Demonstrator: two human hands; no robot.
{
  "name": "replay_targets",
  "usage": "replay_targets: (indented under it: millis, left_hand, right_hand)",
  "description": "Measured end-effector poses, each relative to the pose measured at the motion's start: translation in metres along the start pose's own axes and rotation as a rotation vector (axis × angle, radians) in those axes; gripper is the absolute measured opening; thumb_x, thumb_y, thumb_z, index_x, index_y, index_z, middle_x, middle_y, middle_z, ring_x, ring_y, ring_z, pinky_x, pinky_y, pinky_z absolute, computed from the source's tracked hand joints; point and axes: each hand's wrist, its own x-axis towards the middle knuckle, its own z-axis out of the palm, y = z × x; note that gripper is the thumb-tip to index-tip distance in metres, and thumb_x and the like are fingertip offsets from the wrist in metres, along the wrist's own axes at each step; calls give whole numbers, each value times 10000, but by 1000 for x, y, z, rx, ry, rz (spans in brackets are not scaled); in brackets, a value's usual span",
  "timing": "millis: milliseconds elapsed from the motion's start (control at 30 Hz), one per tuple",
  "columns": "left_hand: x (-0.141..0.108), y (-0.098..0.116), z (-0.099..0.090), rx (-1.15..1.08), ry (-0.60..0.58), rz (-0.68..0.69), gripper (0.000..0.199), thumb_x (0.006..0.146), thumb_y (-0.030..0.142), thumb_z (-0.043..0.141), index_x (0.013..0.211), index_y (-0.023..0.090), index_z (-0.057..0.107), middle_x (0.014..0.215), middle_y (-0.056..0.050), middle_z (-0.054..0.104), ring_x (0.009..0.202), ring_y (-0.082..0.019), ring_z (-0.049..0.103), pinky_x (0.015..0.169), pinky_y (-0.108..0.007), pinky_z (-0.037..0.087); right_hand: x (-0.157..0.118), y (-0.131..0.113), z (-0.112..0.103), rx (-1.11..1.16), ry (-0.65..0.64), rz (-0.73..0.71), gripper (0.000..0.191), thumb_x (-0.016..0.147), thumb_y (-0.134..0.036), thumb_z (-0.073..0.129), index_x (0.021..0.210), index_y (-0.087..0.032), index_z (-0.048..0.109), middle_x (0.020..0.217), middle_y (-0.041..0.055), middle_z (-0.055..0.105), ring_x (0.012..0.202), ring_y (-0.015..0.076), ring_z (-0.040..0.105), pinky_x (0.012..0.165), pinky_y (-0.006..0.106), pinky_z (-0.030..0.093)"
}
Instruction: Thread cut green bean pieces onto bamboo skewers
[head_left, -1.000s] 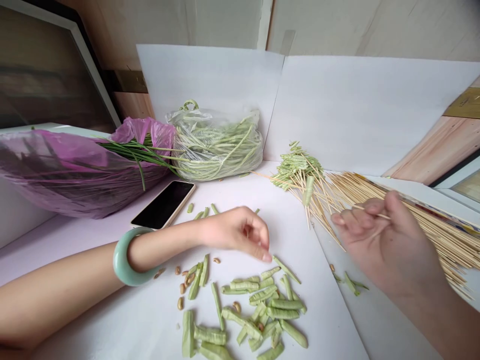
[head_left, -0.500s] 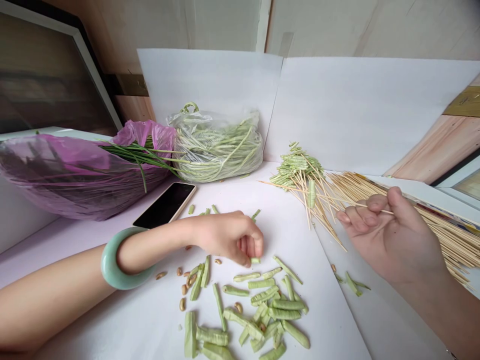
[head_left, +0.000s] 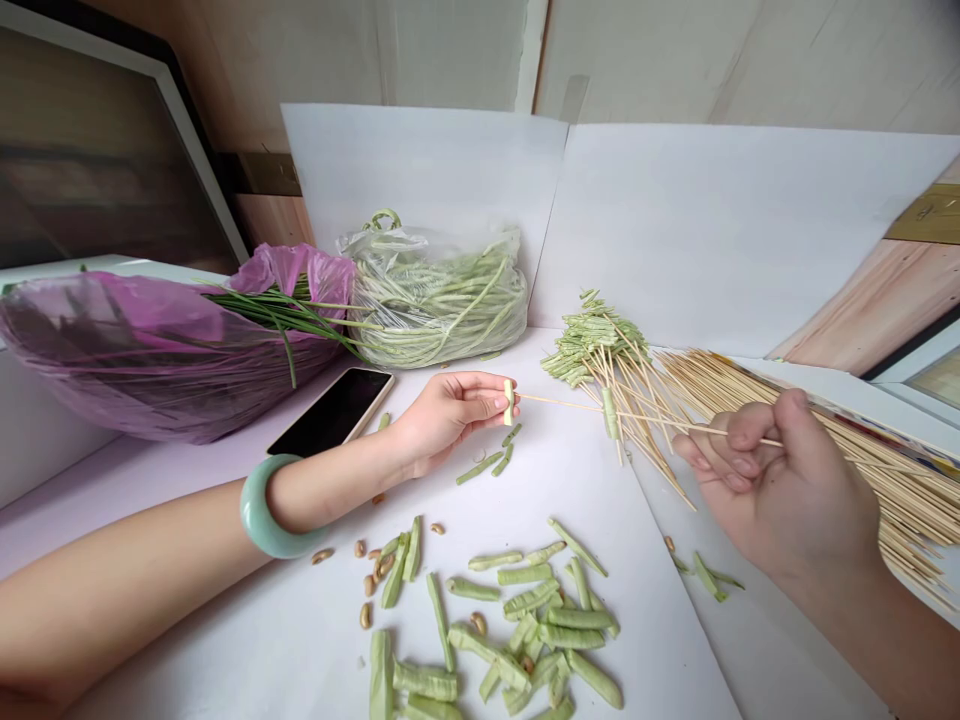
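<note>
My left hand [head_left: 454, 415], with a green bangle on its wrist, pinches a short bean piece [head_left: 509, 402] upright at the tip of a thin wooden skewer [head_left: 559, 402]. My right hand [head_left: 776, 480] holds the skewer's other end between thumb and fingers. Another bean piece [head_left: 610, 413] is threaded partway along that skewer. Below the hands, many cut bean pieces [head_left: 574, 636] lie in a loose pile on the white surface [head_left: 300, 640]. Several brown seeds [head_left: 365, 615] are scattered to their left.
Filled skewers [head_left: 600, 340] are heaped at the back, beside a spread of bare skewers [head_left: 885, 450] on the right. A phone [head_left: 330, 412], a purple bag [head_left: 165, 350] of green stalks and a clear bag [head_left: 442, 300] of long beans stand at the left and back.
My left hand has moved up from the surface and now holds a bean piece against the skewer's tip. My right hand has stayed nearly in place with the skewer.
</note>
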Motion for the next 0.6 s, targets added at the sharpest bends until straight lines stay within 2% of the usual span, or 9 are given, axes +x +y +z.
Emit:
replay_targets:
  millis: [367,600]
  left_hand:
    - [2,0,-2,-21,11,11,116,668,142,750,776,104,732,763,-53,694,717,-108,613,785,-250,473]
    - [3,-1,-1,-12,19,28,131,667,146,751,788,100,731,751,-43,689,712,-104,614,797,-253,471]
  right_hand:
    - [2,1,-3,-28,-56,-43,507,803,-466,543,394,-176,465,345,-46,311,338,58,294,487,269,389]
    - [-1,1,-1,-49,-31,-88,523,809,-467,535,379,-176,471,345,-43,318,339,55,305,510,282,418]
